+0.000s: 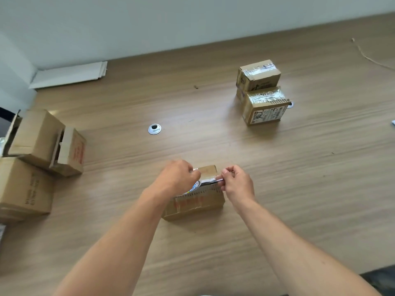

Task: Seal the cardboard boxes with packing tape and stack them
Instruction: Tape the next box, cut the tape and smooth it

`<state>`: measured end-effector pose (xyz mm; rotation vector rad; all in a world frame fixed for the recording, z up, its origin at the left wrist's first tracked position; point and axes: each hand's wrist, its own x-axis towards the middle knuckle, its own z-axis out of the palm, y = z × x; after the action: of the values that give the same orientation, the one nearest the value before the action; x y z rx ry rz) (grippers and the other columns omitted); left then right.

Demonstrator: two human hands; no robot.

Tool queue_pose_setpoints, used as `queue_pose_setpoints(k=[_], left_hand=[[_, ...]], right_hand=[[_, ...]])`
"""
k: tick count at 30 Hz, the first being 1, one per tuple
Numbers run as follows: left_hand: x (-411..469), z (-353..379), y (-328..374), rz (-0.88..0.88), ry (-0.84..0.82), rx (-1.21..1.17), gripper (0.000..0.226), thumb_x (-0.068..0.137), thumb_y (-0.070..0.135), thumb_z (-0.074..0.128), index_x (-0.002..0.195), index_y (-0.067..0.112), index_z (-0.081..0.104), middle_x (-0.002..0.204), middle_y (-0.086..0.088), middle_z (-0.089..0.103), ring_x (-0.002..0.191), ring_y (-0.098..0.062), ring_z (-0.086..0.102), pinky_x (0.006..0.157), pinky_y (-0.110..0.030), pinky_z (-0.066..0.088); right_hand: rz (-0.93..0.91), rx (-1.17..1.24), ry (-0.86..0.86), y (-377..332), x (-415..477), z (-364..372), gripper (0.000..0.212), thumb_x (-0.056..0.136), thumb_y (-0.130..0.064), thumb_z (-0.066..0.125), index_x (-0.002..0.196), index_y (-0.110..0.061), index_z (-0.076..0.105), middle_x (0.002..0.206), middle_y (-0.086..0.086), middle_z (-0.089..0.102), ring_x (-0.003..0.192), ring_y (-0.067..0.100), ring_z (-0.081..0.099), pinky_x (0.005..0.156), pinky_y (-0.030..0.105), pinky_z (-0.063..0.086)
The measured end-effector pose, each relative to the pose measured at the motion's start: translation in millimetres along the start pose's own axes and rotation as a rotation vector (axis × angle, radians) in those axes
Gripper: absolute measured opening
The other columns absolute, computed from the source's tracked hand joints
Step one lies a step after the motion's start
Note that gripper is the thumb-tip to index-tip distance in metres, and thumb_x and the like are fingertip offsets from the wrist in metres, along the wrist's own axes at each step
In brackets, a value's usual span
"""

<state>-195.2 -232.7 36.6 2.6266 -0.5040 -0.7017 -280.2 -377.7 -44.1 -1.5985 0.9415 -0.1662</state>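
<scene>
Here, a person's left hand [175,178] clasped a roll of clear packing tape [195,186], its printed core just showing beneath the curled fingers. The right hand [237,184] pinched the tape's free end [220,179] between thumb and fingertips. The strip ran between the hands, over a small brown cardboard box [196,202] sitting near centre on the wood-grain table [213,146]. Far right, a taped brown cardboard box [258,74] stood just behind a second taped box [266,107]. At the left edge, an unsealed brown carton [38,139] with open flaps touched a nearer plain carton [23,189]. A round silver cable grommet [155,129] sat mid-table.
</scene>
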Motion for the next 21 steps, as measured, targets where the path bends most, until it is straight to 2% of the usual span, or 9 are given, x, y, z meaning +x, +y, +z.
queue_pose_setpoints(k=[2,3,6,10,13,16,19,21], left_hand=[[4.8,3.8,6.0,-0.01,-0.02,0.045,0.048,0.095,0.033,0.054,0.055,0.015,0.036,0.06,-0.016,0.043,0.06,-0.031,0.036,0.049,-0.032,0.023],[7.8,5.7,8.1,-0.012,-0.024,0.064,0.048,0.096,0.034,0.054,0.055,0.015,0.036,0.069,-0.021,0.051,0.064,-0.037,0.04,0.049,-0.032,0.024],[16.1,13.2,11.1,-0.02,-0.037,0.096,0.047,0.096,0.035,0.053,0.056,0.014,0.038,0.086,-0.02,0.061,0.072,-0.041,0.048,0.05,-0.031,0.026],[24.1,21.9,12.1,-0.013,-0.062,0.125,0.048,0.096,0.036,0.053,0.056,0.013,0.039,0.084,-0.018,0.061,0.086,-0.041,0.058,0.051,-0.033,0.027],[29.7,24.1,11.9,-0.037,-0.098,0.144,0.045,0.095,0.035,0.053,0.058,0.012,0.043,0.073,-0.021,0.057,0.073,-0.037,0.052,0.05,-0.033,0.029],[36.6,25.0,14.1,-0.07,-0.15,0.16,0.042,0.094,0.035,0.054,0.059,0.012,0.048,0.06,-0.008,0.05,0.068,-0.03,0.05,0.05,-0.031,0.03],[40.7,26.0,19.0,-0.072,-0.18,0.191,0.04,0.093,0.033,0.053,0.058,0.013,0.048,0.063,-0.01,0.052,0.072,-0.033,0.053,0.053,-0.031,0.032],[42.9,28.1,21.7,-0.065,-0.181,0.215,0.038,0.092,0.032,0.053,0.059,0.012,0.047,0.077,-0.02,0.063,0.08,-0.037,0.06,0.055,-0.033,0.034]], right_hand=[[0.022,0.036,0.006,2.8,2.2,-0.1,0.023,0.102,-0.012,0.055,0.081,-0.019,0.057,0.079,0.005,0.075,0.058,0.014,0.063,0.061,0.032,0.058],[0.036,0.056,0.012,3.9,3.5,0.0,0.022,0.102,-0.012,0.055,0.081,-0.019,0.057,0.08,0.007,0.074,0.058,0.014,0.063,0.06,0.03,0.058],[0.085,0.136,0.019,7.2,5.6,0.3,0.019,0.103,-0.01,0.053,0.086,-0.016,0.058,0.082,0.011,0.073,0.058,0.013,0.063,0.054,0.023,0.057],[0.156,0.258,0.014,12.2,10.1,2.1,0.018,0.104,-0.006,0.051,0.088,-0.01,0.058,0.077,0.012,0.068,0.058,0.015,0.06,0.056,0.026,0.058],[0.176,0.281,0.028,16.7,13.8,5.0,0.022,0.103,-0.006,0.051,0.084,-0.013,0.058,0.075,0.012,0.068,0.058,0.015,0.061,0.056,0.027,0.059],[0.191,0.275,0.053,21.6,16.7,6.4,0.023,0.103,-0.006,0.053,0.082,-0.015,0.059,0.071,0.008,0.067,0.058,0.015,0.06,0.058,0.028,0.06],[0.191,0.229,0.085,27.2,21.0,8.8,0.025,0.102,-0.006,0.055,0.08,-0.017,0.059,0.068,0.005,0.064,0.054,0.012,0.059,0.056,0.029,0.059],[0.193,0.169,0.098,30.3,23.6,9.8,0.025,0.101,-0.008,0.056,0.078,-0.018,0.059,0.071,0.007,0.066,0.053,0.012,0.06,0.057,0.032,0.059]])
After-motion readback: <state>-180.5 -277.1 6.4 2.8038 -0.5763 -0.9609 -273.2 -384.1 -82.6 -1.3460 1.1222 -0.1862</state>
